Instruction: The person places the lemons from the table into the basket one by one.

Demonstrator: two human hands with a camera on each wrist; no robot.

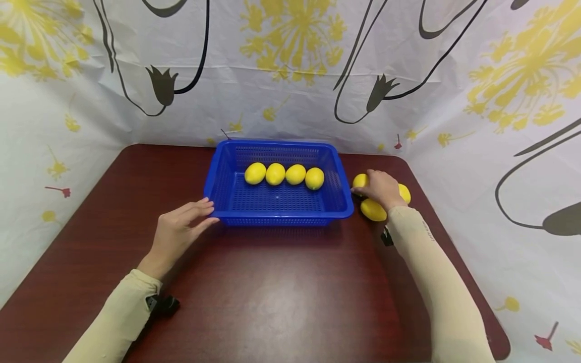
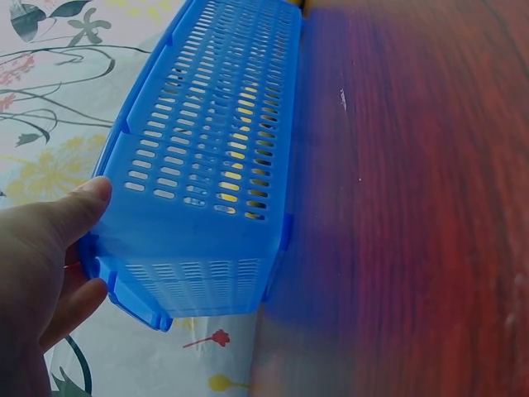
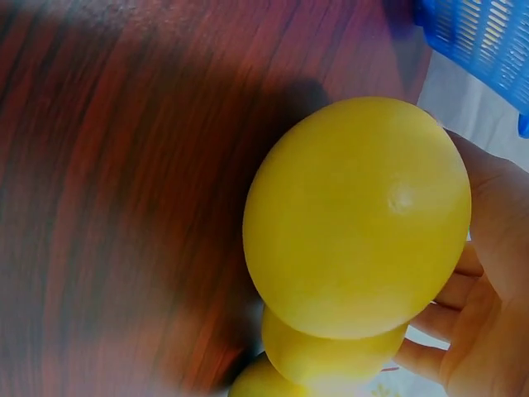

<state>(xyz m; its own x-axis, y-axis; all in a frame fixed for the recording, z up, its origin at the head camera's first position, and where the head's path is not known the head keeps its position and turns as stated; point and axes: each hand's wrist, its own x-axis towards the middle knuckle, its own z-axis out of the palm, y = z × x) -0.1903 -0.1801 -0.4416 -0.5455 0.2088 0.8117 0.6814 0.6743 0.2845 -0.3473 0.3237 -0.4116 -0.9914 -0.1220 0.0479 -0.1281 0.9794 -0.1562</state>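
My left hand (image 1: 181,229) holds the front-left corner of a blue plastic basket (image 1: 277,214), pinching its rim. In the left wrist view the thumb (image 2: 92,192) lies against the outer wall, with fingers below the rim. Four yellow lemons sit in a row across the basket. Right of it, my right hand (image 1: 383,189) reaches down to a lemon (image 1: 360,180), its thumb and fingers around it. Another lemon (image 1: 373,209) lies just in front of that hand, and one more (image 1: 404,193) shows beyond its wrist. The front lemon (image 3: 355,219) hides the fingertips in the right wrist view.
Everything rests on a dark reddish-brown table (image 1: 272,292) with rounded corners. A white sheet (image 1: 218,106) printed with yellow and grey flowers hangs behind it and at both sides. Black straps with small devices (image 1: 163,305) are on the wrists.
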